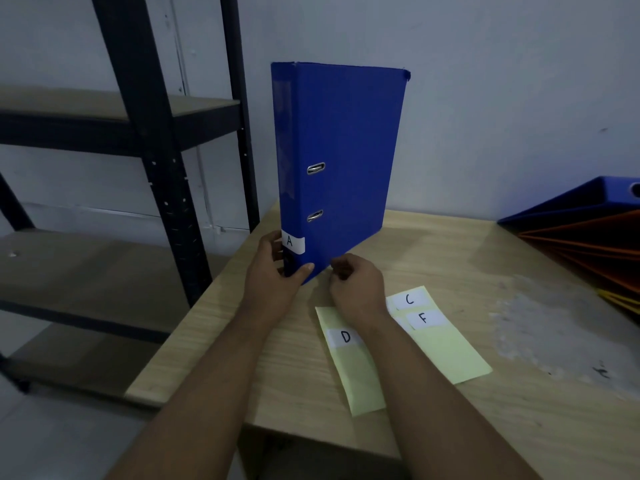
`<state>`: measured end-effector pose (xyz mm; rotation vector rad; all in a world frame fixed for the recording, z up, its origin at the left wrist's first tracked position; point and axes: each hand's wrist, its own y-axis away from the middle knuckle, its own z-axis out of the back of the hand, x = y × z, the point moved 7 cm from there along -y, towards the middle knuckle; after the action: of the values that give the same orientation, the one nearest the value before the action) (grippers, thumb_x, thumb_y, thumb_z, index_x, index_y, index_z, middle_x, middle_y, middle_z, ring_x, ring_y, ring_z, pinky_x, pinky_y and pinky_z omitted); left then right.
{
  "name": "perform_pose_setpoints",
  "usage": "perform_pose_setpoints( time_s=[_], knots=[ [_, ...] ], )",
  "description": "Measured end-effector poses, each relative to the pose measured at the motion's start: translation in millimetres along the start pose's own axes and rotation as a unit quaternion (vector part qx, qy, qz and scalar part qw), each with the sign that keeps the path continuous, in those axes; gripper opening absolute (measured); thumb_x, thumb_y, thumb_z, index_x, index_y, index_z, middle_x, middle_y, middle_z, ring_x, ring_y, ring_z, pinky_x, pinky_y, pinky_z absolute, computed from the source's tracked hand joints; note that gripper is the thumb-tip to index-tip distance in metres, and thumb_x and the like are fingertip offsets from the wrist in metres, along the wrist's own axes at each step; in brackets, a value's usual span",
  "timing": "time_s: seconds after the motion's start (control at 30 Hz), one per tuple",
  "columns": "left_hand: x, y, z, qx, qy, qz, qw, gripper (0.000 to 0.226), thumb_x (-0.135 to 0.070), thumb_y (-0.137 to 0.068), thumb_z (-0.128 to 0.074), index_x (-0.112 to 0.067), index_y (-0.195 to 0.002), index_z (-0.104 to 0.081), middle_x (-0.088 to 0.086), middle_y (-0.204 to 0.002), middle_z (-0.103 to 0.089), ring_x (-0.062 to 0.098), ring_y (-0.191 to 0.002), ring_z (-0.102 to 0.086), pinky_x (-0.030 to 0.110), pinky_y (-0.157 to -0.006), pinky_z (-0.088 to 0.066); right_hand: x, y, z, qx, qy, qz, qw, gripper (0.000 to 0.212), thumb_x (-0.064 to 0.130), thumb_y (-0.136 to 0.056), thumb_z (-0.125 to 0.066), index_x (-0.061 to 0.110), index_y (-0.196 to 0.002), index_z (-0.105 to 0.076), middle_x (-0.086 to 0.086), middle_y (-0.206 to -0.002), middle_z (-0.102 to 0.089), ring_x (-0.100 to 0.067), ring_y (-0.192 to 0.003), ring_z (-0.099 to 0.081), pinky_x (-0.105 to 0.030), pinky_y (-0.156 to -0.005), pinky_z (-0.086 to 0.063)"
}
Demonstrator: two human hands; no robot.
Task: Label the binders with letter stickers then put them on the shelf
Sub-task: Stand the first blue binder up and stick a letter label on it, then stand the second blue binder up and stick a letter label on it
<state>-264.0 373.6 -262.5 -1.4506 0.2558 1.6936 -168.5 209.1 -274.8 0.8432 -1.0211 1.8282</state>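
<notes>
A blue binder [343,161] stands upright at the table's left edge, its spine turned toward me. Low on the spine sits a white sticker with the letter A [293,244]. My left hand [277,271] grips the bottom of the spine, thumb on the cover. My right hand [356,282] rests beside the binder's lower corner with fingers curled; whether it touches the binder I cannot tell. Two yellow backing sheets lie on the table: the left sheet [356,375] carries sticker D [345,337], and the right sheet [450,351] carries stickers C [409,299] and F [422,318].
A black metal shelf [162,188] with wooden boards stands left of the wooden table [450,427]. More binders, blue and orange [585,230], lie stacked at the table's right edge. A rough grey patch [554,327] marks the tabletop. A white wall is behind.
</notes>
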Motion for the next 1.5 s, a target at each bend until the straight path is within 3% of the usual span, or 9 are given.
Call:
perform_pose_setpoints(
  time_s=[0.1, 0.2, 0.37, 0.5, 0.6, 0.73, 1.03, 1.37, 1.5],
  knots=[
    [-1.1, 1.4, 0.3, 0.000, -0.008, -0.002, 1.000, 0.077, -0.028, -0.083, -0.090, -0.028, -0.148, -0.047, -0.020, -0.131, -0.056, 0.002, -0.119, -0.058, 0.007, -0.081, -0.045, 6.6, 1.1, -7.5, 0.035, 0.061, 0.024, 0.997, 0.028, 0.006, -0.093, -0.065, 0.013, -0.117, -0.079, 0.000, -0.110, -0.079, -0.016, -0.100, -0.071, -0.023, -0.088, -0.055],
    [-4.0, 4.8, 0.8, 0.000, -0.011, -0.004, 1.000, 0.080, -0.030, -0.081, -0.091, -0.025, -0.148, -0.047, -0.018, -0.134, -0.057, 0.003, -0.119, -0.058, 0.007, -0.081, -0.046, 15.4, -1.7, -3.5, 0.081, 0.073, 0.012, 0.994, 0.032, 0.012, -0.096, -0.065, 0.015, -0.126, -0.075, 0.001, -0.118, -0.074, -0.015, -0.106, -0.068, -0.020, -0.085, -0.047],
    [-12.6, 11.7, 16.0, -0.065, -0.032, 0.003, 0.997, 0.085, -0.052, -0.077, -0.089, -0.026, -0.145, -0.046, -0.008, -0.146, -0.051, 0.013, -0.132, -0.051, 0.043, -0.107, -0.053, 23.6, 0.5, 45.0, 0.040, 0.045, -0.005, 0.998, 0.034, 0.013, -0.096, -0.067, 0.022, -0.128, -0.072, 0.001, -0.117, -0.070, -0.015, -0.101, -0.069, -0.020, -0.080, -0.054],
    [-30.7, 21.2, 37.2, -0.139, -0.022, -0.035, 0.989, 0.069, -0.070, -0.077, -0.077, -0.035, -0.128, -0.047, -0.009, -0.135, -0.048, 0.017, -0.126, -0.054, 0.051, -0.099, -0.057, 15.7, 4.1, 100.9, 0.001, 0.060, -0.012, 0.998, 0.031, 0.011, -0.095, -0.065, 0.024, -0.122, -0.073, 0.002, -0.112, -0.071, -0.014, -0.089, -0.067, -0.017, -0.067, -0.046],
    [-53.5, 30.9, 34.4, -0.142, -0.024, -0.075, 0.987, 0.058, -0.068, -0.087, -0.072, -0.024, -0.121, -0.055, -0.005, -0.131, -0.056, 0.017, -0.123, -0.059, 0.049, -0.092, -0.060, 12.3, 6.9, 149.2, -0.034, 0.068, -0.013, 0.997, 0.029, 0.008, -0.094, -0.065, 0.023, -0.117, -0.073, 0.001, -0.109, -0.071, -0.017, -0.088, -0.068, -0.018, -0.067, -0.047],
    [-103.3, 47.4, 19.0, -0.156, -0.061, -0.171, 0.971, 0.035, -0.033, -0.093, -0.078, -0.013, -0.113, -0.057, 0.000, -0.114, -0.055, 0.014, -0.103, -0.056, 0.019, -0.087, -0.046, 11.5, 3.9, 198.1, -0.071, 0.083, -0.004, 0.994, 0.027, 0.006, -0.093, -0.065, 0.022, -0.114, -0.073, 0.000, -0.106, -0.071, -0.019, -0.087, -0.067, -0.025, -0.074, -0.047],
    [-198.7, 47.4, -94.5, 0.027, -0.021, -0.237, 0.971, 0.026, -0.022, -0.091, -0.079, -0.026, -0.108, -0.060, -0.009, -0.106, -0.058, 0.009, -0.097, -0.054, 0.019, -0.082, -0.043, 28.1, -9.7, 319.9, -0.130, 0.117, 0.071, 0.982, 0.023, 0.009, -0.095, -0.070, 0.023, -0.113, -0.072, -0.001, -0.108, -0.069, -0.017, -0.090, -0.064, -0.032, -0.082, -0.054],
    [-267.9, 34.0, -256.2, 0.246, -0.187, -0.301, 0.902, 0.061, -0.051, -0.098, -0.069, -0.026, -0.148, -0.045, -0.009, -0.148, -0.045, 0.010, -0.137, -0.043, 0.031, -0.112, -0.042, -11.4, -47.3, 472.1, -0.163, 0.253, 0.033, 0.953, 0.025, 0.017, -0.097, -0.072, 0.019, -0.121, -0.070, -0.003, -0.109, -0.067, -0.025, -0.099, -0.061, -0.030, -0.084, -0.042],
    [-294.1, 28.0, -316.8, 0.274, -0.236, -0.323, 0.874, 0.077, -0.054, -0.099, -0.066, -0.022, -0.160, -0.034, -0.002, -0.163, -0.037, 0.016, -0.148, -0.038, 0.036, -0.119, -0.039, -45.5, -55.4, 502.3, -0.148, 0.264, -0.022, 0.953, 0.039, 0.028, -0.097, -0.079, 0.020, -0.133, -0.066, -0.011, -0.118, -0.067, -0.026, -0.090, -0.064, -0.037, -0.083, -0.055]
  ],
)
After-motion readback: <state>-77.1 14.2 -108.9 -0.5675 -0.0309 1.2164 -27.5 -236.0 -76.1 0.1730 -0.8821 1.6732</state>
